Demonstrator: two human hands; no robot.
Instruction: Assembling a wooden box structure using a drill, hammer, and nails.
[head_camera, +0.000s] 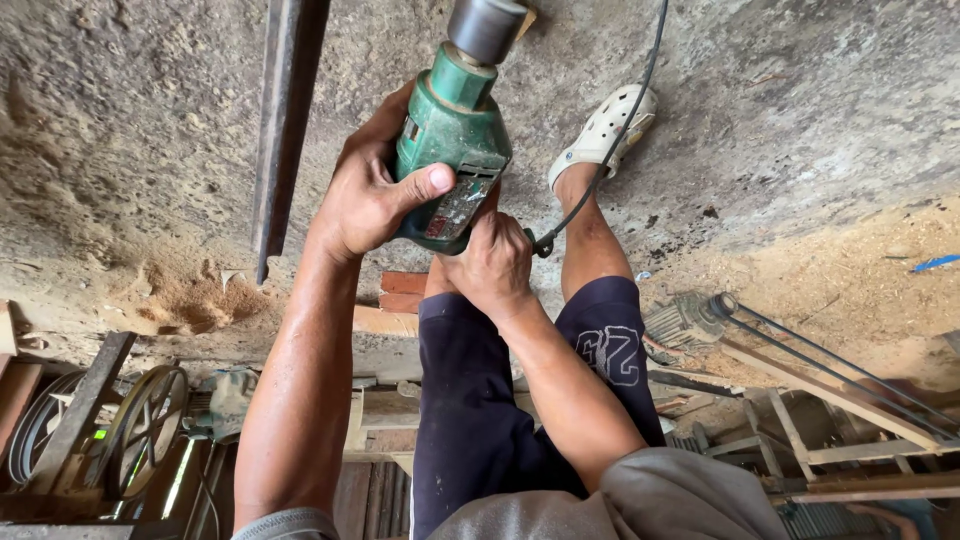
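Head view: both hands close around a green electric drill (452, 135), held out in front of the body above a dusty concrete floor (800, 110). The left hand (365, 195) wraps the side of the green housing, its fingers (425, 183) curled round the casing and the thumb pressed across the lower face just above the rating plate. The right hand (492, 265) grips from below and behind, its fingers folded shut out of sight beneath the drill's rear end, where the handle seems to sit; I cannot tell which finger lies on a trigger.

Beyond the left fingertips the housing narrows to a collar and a grey metal chuck (483, 28) that runs out of the top of the picture. A black power cord (610, 150) leaves the drill just beside the right fingers and loops up past a foot in a pale clog (605, 128).

Judging by the cast body and metal chuck, the drill is probably heavy and nose-weighted, rigid, and hard rather than fragile. The painted casing looks worn and dusty, so it may be somewhat slick; a two-handed hold, one at the rear and one round the body behind the collar, suits it, keeping fingers clear of the chuck and the cord.

Left of the left fingers a rusty steel bar (280, 120) hangs down. Nearer the body lie a spoked pulley wheel (148, 425) and sawdust (195, 300).
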